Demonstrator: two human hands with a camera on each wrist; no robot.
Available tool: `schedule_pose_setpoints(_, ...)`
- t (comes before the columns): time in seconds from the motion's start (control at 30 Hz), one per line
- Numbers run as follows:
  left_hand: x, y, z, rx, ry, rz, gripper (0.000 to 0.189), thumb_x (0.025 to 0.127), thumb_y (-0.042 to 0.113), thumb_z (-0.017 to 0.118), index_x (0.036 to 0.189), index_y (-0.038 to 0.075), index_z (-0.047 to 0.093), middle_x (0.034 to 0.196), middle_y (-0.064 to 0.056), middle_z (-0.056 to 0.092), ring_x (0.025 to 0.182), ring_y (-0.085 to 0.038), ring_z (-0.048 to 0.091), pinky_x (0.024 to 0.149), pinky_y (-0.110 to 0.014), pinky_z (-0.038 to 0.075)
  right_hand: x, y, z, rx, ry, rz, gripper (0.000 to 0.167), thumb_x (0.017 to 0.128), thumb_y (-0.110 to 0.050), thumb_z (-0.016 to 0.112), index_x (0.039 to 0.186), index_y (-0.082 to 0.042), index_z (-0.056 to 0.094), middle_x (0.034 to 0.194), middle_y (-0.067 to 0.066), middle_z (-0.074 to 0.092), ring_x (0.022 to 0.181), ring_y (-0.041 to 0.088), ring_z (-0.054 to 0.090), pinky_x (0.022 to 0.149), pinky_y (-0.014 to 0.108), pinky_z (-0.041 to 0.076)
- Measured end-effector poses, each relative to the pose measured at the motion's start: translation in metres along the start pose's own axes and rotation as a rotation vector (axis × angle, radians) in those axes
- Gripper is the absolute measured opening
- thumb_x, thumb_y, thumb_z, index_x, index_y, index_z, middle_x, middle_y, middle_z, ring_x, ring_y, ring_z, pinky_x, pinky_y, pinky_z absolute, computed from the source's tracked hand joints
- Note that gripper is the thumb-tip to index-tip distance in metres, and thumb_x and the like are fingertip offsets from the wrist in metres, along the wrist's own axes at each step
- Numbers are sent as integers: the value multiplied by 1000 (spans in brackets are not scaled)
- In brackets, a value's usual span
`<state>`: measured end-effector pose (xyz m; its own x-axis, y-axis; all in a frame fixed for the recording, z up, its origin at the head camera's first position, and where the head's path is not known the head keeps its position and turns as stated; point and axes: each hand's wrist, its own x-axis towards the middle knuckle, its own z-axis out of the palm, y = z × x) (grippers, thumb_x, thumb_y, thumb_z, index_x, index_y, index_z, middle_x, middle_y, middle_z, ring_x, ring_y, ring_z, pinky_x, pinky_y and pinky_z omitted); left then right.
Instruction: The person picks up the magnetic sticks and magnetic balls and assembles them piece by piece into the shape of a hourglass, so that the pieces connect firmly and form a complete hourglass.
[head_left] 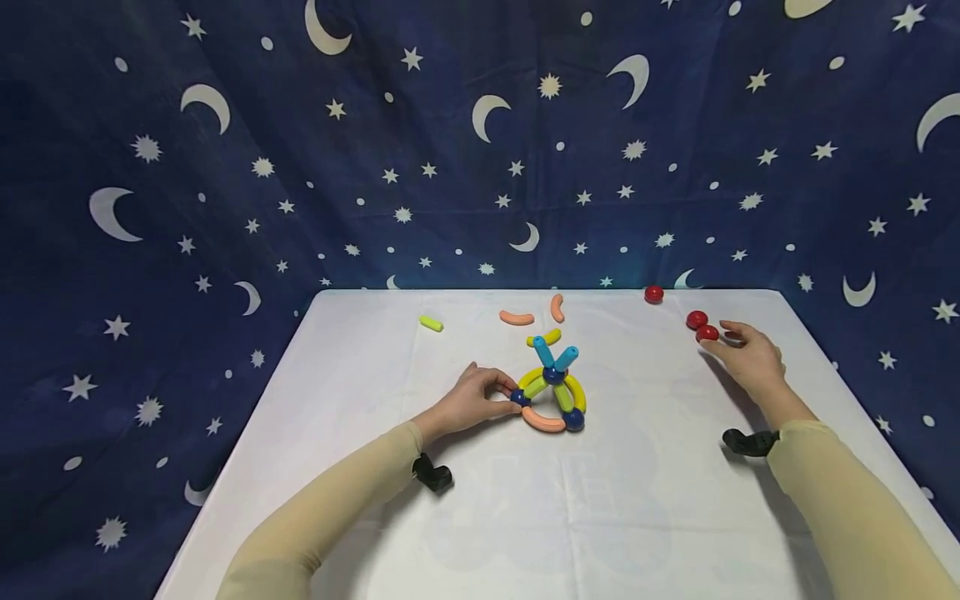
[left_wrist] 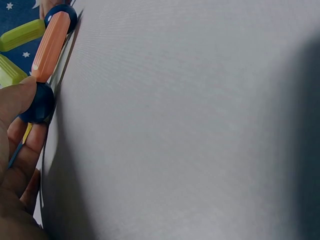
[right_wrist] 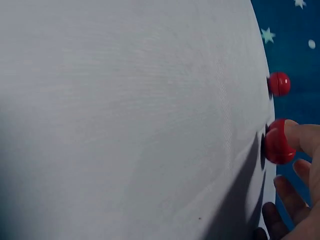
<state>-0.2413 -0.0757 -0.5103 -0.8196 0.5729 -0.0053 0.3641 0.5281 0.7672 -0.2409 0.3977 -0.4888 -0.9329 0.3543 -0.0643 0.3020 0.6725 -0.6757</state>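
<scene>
A toy structure of magnetic sticks and balls stands mid-table, with a peach curved stick (head_left: 543, 420), yellow curved sticks (head_left: 576, 393), lime sticks (head_left: 562, 397) and two light-blue sticks (head_left: 567, 358) joined at dark blue balls (head_left: 574, 419). My left hand (head_left: 476, 398) pinches its left blue ball (left_wrist: 40, 104) between thumb and fingers. At the right, my right hand (head_left: 752, 361) reaches a red ball (head_left: 707, 334). The thumb touches this red ball (right_wrist: 278, 144) in the right wrist view, while the visible fingers are spread apart from it.
Another red ball (head_left: 697, 319) sits just behind the touched one, and a third red ball (head_left: 654, 294) lies near the far edge. Behind the structure lie a yellow stick (head_left: 551, 337), peach sticks (head_left: 517, 318) and a lime stick (head_left: 431, 323). A starry curtain (head_left: 450, 150) surrounds the white table (head_left: 645, 517).
</scene>
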Motion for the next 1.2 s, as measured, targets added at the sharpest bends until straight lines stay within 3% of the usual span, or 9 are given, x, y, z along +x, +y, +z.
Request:
schedule_pose_setpoints(0.47,2,2,0,-24,-20,13,33,89,34,83,114,18,70,99,14,69,107,-7,61,123,-47,-3,9,7,0,-1,-13,73,80,98,-53,61,155,-2,39,150,32,42,138,55,25,105,72,14)
schedule_pose_setpoints(0.83,3,0,0,-6,-15,3,32,89,32,83,115,18,69,99,15,69,105,-5,62,123,-46,-2,13,10,1,13,-35,79,84,97,-59,61,154,-2,40,152,32,40,138,55,22,106,73,11)
schedule_pose_setpoints(1.2,0,-1,0,-1,-4,1,32,89,35,82,114,19,70,99,16,69,109,-10,56,123,-43,3,13,11,4,1,-28,81,78,97,-58,60,149,0,47,151,31,42,138,55,22,107,73,10)
